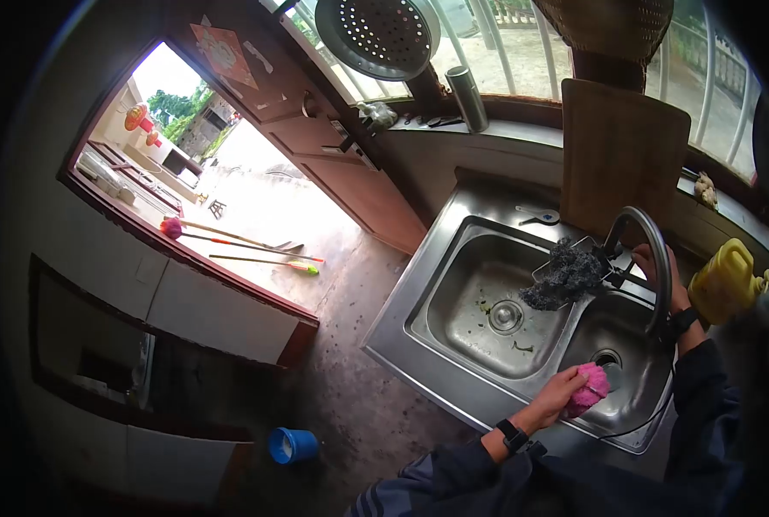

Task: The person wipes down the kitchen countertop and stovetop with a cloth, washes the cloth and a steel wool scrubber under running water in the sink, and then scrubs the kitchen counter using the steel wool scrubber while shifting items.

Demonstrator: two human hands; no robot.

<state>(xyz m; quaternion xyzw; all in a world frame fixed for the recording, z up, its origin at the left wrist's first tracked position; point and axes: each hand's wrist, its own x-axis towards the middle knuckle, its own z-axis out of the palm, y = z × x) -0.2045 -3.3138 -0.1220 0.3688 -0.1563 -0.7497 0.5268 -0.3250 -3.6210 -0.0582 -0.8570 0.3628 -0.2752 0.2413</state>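
My left hand (558, 396) is closed around a bunched pink cloth (588, 390) over the right basin (634, 405) of a steel double sink, near its drain. Behind the curved faucet (660, 250), my right hand (653, 265) grips at the faucet's base with curled fingers; the neck partly hides them, and the exact part they hold is not clear. A dark, shaggy scouring mass (569, 274) rests in a wire rack on the divider between the basins. Green scraps lie around the drain of the left basin (453, 302).
A wooden cutting board (617, 155) leans behind the sink, with a yellow jug (729, 280) to its right. A white spoon (537, 215) lies on the sink's back ledge. A perforated ladle (376, 36) hangs above. On the floor stands a blue bucket (293, 445), near an open door (324, 146).
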